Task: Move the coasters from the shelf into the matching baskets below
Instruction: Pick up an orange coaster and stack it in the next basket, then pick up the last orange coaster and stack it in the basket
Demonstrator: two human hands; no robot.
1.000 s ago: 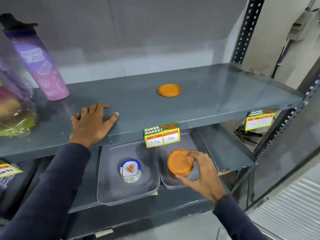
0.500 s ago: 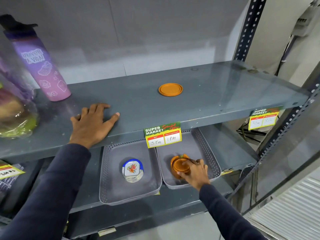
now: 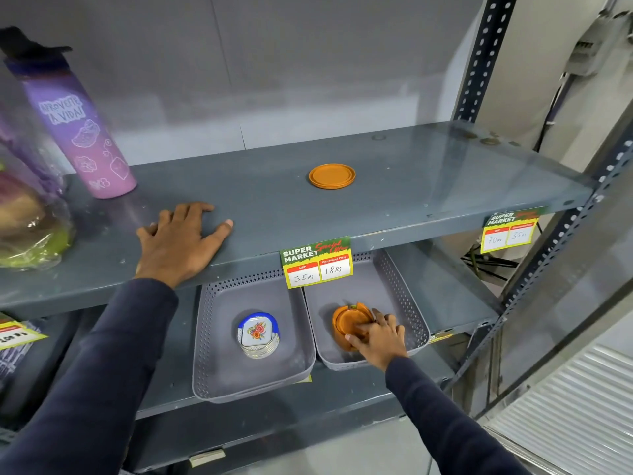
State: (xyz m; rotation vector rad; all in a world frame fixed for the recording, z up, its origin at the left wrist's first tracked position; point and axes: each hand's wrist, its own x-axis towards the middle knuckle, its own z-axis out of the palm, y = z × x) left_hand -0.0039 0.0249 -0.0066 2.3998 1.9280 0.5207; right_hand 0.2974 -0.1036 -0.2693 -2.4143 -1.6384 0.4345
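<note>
One orange round coaster (image 3: 331, 175) lies flat on the grey upper shelf (image 3: 428, 186). Below it stand two grey perforated baskets. The left basket (image 3: 219, 371) holds a stack of white-and-blue floral coasters (image 3: 257, 334). In the right basket (image 3: 400, 293) sits a pile of orange coasters (image 3: 349, 322), and my right hand (image 3: 376, 335) rests on that pile, fingers around the top orange coaster. My left hand (image 3: 181, 240) lies flat, fingers spread, on the front of the upper shelf, holding nothing.
A purple water bottle (image 3: 73, 121) and a plastic-wrapped bundle (image 3: 27, 221) stand at the shelf's left end. Price tags (image 3: 317, 264) hang from the shelf's front edge, one of them over the baskets. A perforated upright post (image 3: 479, 56) bounds the right side.
My right hand has lowered the orange coaster from in front of the right basket down onto the orange pile inside it. My left hand has stayed put on the shelf.
</note>
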